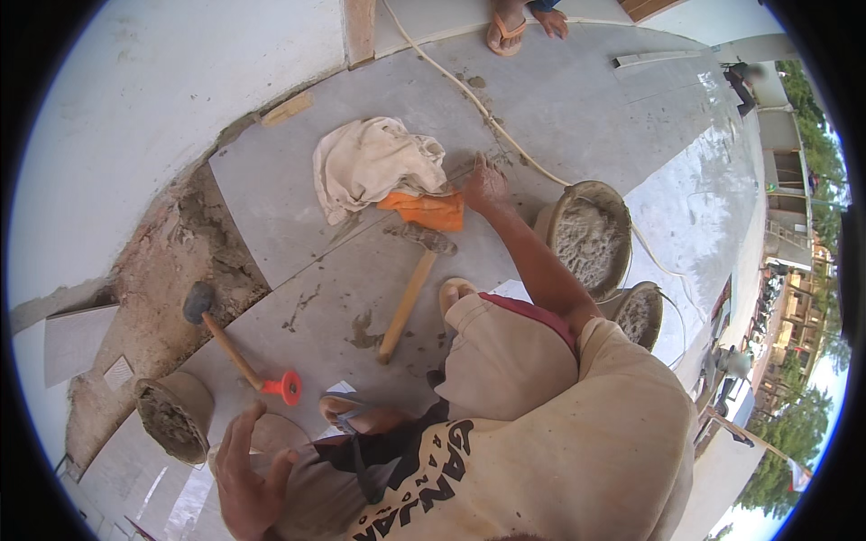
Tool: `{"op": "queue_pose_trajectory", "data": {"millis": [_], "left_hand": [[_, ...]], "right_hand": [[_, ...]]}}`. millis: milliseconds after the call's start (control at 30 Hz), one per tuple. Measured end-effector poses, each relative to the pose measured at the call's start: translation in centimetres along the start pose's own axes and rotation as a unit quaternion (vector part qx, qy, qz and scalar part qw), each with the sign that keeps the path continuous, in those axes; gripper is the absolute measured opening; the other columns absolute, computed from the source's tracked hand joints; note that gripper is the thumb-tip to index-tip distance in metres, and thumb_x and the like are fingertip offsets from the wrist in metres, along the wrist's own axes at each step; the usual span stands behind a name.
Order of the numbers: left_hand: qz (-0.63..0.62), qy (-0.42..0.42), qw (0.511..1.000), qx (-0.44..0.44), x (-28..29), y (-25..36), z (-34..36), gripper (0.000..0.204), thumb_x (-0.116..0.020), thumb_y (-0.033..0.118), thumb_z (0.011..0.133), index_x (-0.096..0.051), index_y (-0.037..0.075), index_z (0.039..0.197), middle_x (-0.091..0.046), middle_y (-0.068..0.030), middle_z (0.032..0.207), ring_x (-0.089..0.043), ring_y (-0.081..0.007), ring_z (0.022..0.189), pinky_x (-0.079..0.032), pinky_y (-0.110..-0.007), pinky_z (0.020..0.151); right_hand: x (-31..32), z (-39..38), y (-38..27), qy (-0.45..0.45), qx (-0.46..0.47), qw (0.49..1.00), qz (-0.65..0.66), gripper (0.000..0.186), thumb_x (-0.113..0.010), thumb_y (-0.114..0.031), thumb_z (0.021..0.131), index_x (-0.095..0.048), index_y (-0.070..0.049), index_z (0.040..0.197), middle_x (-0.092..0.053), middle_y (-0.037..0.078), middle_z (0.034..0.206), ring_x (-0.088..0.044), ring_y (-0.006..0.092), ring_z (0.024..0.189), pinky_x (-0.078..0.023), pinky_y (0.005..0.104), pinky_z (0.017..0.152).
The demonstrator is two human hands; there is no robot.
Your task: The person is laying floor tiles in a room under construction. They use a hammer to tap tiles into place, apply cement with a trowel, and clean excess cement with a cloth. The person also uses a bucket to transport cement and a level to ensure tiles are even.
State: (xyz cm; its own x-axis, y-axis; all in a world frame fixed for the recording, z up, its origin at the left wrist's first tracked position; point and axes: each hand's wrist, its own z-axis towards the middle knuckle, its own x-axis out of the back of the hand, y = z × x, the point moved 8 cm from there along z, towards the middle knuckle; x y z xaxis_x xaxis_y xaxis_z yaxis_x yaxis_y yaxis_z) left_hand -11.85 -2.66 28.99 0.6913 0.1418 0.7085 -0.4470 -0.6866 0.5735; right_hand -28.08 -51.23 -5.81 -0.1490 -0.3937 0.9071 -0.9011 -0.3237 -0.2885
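My right hand reaches out over the grey floor tiles, its fingers bunched and pressed down near a tile joint. Whatever they hold, if anything, is hidden. Just left of it lie an orange cloth and a crumpled whitish cloth. Closer to me, a hammer with a wooden handle rests on the tiles. My left hand is raised at the lower left, fingers apart and holding nothing. Beyond it lies a black-headed mallet with a wooden handle, beside a red-orange round piece.
Buckets of grey mortar stand right, nearer right and lower left. A pale cable crosses the tiles. Untiled rough ground borders the white wall. Another person's sandalled foot and hand are at the top.
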Motion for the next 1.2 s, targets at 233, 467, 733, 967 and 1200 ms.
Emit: {"op": "queue_pose_trajectory", "data": {"millis": [233,467,733,967,1200], "left_hand": [[-0.037,0.005,0.999,0.011,0.0,-0.3,-0.3,0.069,-0.075,0.002,0.068,-0.053,-0.002,0.134,-0.063,-0.0217,0.125,-0.06,-0.0385,0.118,-0.046,-0.044,0.1],[-0.037,0.011,0.999,-0.018,0.1,0.1,-0.8,0.066,-0.075,0.004,0.068,-0.054,-0.003,0.131,-0.063,-0.0224,0.123,-0.06,-0.04,0.117,-0.046,-0.045,0.1],[-0.02,0.022,0.999,-0.026,0.9,1.1,-1.0,0.062,-0.075,0.013,0.071,-0.056,-0.005,0.128,-0.064,-0.0243,0.121,-0.061,-0.0419,0.114,-0.048,-0.044,0.097],[-0.001,0.036,0.999,-0.015,1.4,1.2,-1.3,0.064,-0.077,0.013,0.069,-0.057,-0.004,0.127,-0.064,-0.0248,0.119,-0.062,-0.0425,0.113,-0.049,-0.043,0.095],[-0.02,0.026,0.999,-0.02,0.9,1.9,-1.2,0.067,-0.08,0.011,0.069,-0.056,-0.003,0.13,-0.064,-0.0236,0.12,-0.062,-0.0411,0.113,-0.049,-0.044,0.095]], "right_hand": [[0.9,-1.9,-2.4,-0.051,-0.013,0.996,-0.07,0.071,-0.054,-0.026,0.092,-0.025,0.0,0.151,-0.032,0.02,0.155,-0.029,0.0346,0.146,-0.029,0.0509,0.115],[0.1,-1.0,-1.1,-0.02,-0.035,0.995,-0.09,0.082,-0.065,-0.033,0.088,-0.026,0.002,0.15,-0.032,0.025,0.153,-0.03,0.0384,0.144,-0.03,0.051,0.114],[2.3,-0.7,-3.1,-0.006,-0.023,1.0,0.016,0.078,-0.056,-0.04,0.094,-0.022,-0.007,0.156,-0.034,0.025,0.155,-0.03,0.0384,0.146,-0.027,0.0465,0.119],[0.9,-3.2,-10.0,-0.057,0.13,0.984,0.106,0.094,-0.065,-0.052,0.088,-0.019,-0.007,0.156,-0.025,0.026,0.157,-0.026,0.0407,0.146,-0.03,0.0512,0.117],[-2.0,-6.5,-14.9,-0.017,0.192,0.981,-0.011,0.101,-0.076,-0.047,0.081,-0.02,-0.011,0.157,-0.022,0.024,0.159,-0.017,0.0436,0.148,-0.03,0.0563,0.114]]}}
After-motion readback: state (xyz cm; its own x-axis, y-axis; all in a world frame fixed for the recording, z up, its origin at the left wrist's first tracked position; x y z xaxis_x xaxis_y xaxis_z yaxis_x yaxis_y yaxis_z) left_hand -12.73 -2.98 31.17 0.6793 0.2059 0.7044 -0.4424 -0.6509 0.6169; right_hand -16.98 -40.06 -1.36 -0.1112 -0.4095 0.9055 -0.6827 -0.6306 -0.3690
